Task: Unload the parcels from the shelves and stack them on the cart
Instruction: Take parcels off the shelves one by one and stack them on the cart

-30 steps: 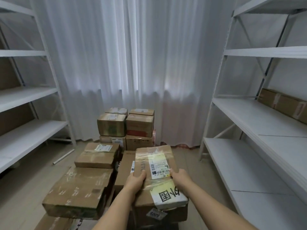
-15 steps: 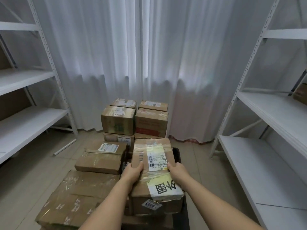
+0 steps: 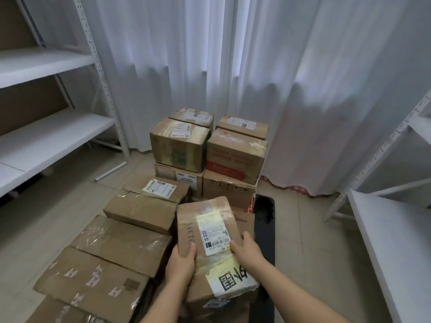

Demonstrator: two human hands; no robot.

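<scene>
A worker's left hand [image 3: 180, 264] and right hand [image 3: 247, 251] clasp a taped parcel [image 3: 210, 243] by its two long sides, fingers curled round the edges, apparently to square it on the near right of the cart [image 3: 264, 220]. Stacked boxes [image 3: 205, 150] fill the far end; the shelves [image 3: 46, 134] alongside stand bare.

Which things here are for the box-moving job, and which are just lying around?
For the job:
- parcel with the white label, held by the left hand and right hand
- stacked boxes
- black cart
- white shelves

Just lying around:
- white tube on the floor
- white curtain
</scene>
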